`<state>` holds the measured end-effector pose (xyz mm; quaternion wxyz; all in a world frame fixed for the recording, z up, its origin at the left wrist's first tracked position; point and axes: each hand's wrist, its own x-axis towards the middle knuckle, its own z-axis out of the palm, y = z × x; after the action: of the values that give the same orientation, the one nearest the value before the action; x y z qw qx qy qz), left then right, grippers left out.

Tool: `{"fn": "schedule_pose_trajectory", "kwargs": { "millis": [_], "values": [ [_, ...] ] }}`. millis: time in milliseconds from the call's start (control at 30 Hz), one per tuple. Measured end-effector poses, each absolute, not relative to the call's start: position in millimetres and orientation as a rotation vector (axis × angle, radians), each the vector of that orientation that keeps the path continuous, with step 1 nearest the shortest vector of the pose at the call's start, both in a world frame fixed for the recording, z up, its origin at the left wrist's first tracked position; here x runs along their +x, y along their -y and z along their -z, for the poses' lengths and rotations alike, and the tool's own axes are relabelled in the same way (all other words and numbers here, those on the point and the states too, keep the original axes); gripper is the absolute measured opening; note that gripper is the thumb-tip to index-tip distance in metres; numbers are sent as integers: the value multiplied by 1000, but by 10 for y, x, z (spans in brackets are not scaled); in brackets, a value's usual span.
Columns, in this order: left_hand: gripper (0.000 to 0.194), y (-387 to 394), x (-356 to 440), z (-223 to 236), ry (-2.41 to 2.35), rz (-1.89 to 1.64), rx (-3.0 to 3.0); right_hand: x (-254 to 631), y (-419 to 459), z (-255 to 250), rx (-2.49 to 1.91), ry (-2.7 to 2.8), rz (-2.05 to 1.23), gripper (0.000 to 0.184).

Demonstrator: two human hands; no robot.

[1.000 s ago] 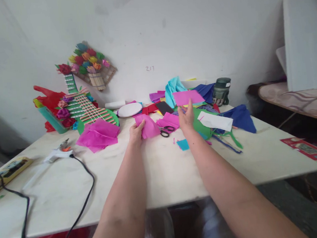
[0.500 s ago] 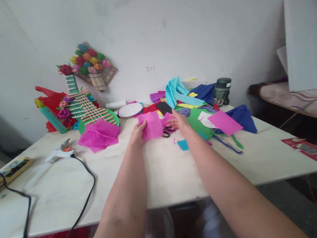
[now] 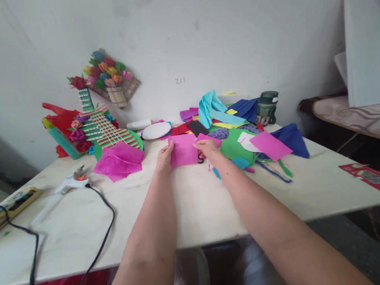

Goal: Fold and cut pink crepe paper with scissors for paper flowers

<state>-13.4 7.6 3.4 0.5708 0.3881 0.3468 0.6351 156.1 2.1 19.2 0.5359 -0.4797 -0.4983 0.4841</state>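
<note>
Above the table a square of pink paper (image 3: 184,150) is stretched between my two hands. My left hand (image 3: 166,157) pinches its left edge, thumb on the near face. At the right edge my right hand (image 3: 208,150) has its thumb and fingers closed on the same sheet. Just behind it lie another pink paper piece (image 3: 209,138) and dark-handled scissors (image 3: 200,160), mostly covered. Small blue paper scraps (image 3: 216,173) lie beneath my right wrist.
A crumpled magenta sheet (image 3: 119,162) and a paper-flower guitar (image 3: 108,130) stand left. A hot glue gun (image 3: 73,183) trails a black cord. Green paper (image 3: 235,143), a pink square (image 3: 271,145) and a dark bottle (image 3: 267,108) are right. A phone (image 3: 198,128) lies behind.
My right hand, open beside the pink paper before, has moved left and closed on its right edge. The square is now held flat and facing me. My left hand keeps its grip.
</note>
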Motion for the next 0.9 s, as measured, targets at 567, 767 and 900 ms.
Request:
{"fn": "schedule_pose_trajectory", "kwargs": {
  "millis": [567, 767, 900],
  "values": [
    [15, -51, -133, -119, -904, -1401, 711, 1569, 49, -251, -1116, 1072, -1320, 9],
    [20, -85, -149, -74, -890, -1371, 806, 1586, 38, -245, -1112, 1081, -1313, 6],
    [19, -63, -142, -86, -860, -1381, 785, 1590, 25, -234, -1118, 1087, -1298, 6]
  ]
}}
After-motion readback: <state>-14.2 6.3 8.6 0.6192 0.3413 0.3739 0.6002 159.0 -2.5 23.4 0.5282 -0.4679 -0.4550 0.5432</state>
